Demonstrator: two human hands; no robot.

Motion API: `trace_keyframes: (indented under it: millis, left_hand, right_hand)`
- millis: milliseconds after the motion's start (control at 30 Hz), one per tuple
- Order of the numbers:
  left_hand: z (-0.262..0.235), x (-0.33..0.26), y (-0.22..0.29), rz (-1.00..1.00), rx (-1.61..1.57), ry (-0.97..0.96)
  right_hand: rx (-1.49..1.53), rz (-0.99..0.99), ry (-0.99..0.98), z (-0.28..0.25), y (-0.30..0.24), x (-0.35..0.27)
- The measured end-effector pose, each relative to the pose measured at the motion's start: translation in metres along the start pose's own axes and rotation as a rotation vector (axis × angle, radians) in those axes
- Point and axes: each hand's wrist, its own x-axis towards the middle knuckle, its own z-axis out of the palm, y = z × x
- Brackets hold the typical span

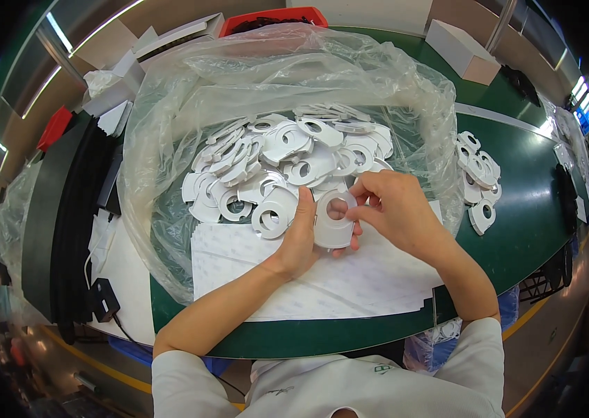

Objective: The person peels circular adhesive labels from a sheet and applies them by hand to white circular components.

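A flat white plastic plate with a round hole (pixel 334 235) is held up over the near part of the table. My left hand (pixel 299 240) grips it from the left, thumb along its edge and fingertips showing past its lower right side. My right hand (pixel 400 207) is closed at the plate's right side, thumb and fingers pinching near the rim of the hole. Just beyond my hands lies a heap of similar white plates (pixel 284 150), piled loosely inside an opened clear plastic bag (pixel 176 97). White paper sheets (pixel 260 279) lie under my hands.
More white plates (pixel 477 171) sit on the green table (pixel 524 174) to the right. At the back are a red bin (pixel 317 15) with dark contents and a white box (pixel 463 54). Tall black panels (pixel 65 223) and a black power adapter (pixel 104 299) are at left.
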Motion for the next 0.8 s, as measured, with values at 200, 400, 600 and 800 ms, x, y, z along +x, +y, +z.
trace_keyframes:
  millis: [200, 400, 600, 800]
  left_hand:
    - [0.004, -0.001, 0.004, -0.001, -0.035, 0.012]
    - [0.009, -0.031, 0.066, 0.230, 0.879, 0.164]
    - [0.007, -0.071, 0.114, 0.073, 2.038, 0.474]
    - [-0.006, -0.053, 0.084, -0.087, 2.057, 0.471]
  right_hand:
    - [0.072, 0.074, 0.019, 0.001, 0.007, 0.004]
    - [-0.230, 0.034, 0.519, -0.071, 0.046, 0.018]
    - [-0.668, 0.499, 0.435, -0.164, 0.161, -0.015]
    - [-0.794, 0.531, 0.356, -0.151, 0.169, -0.016]
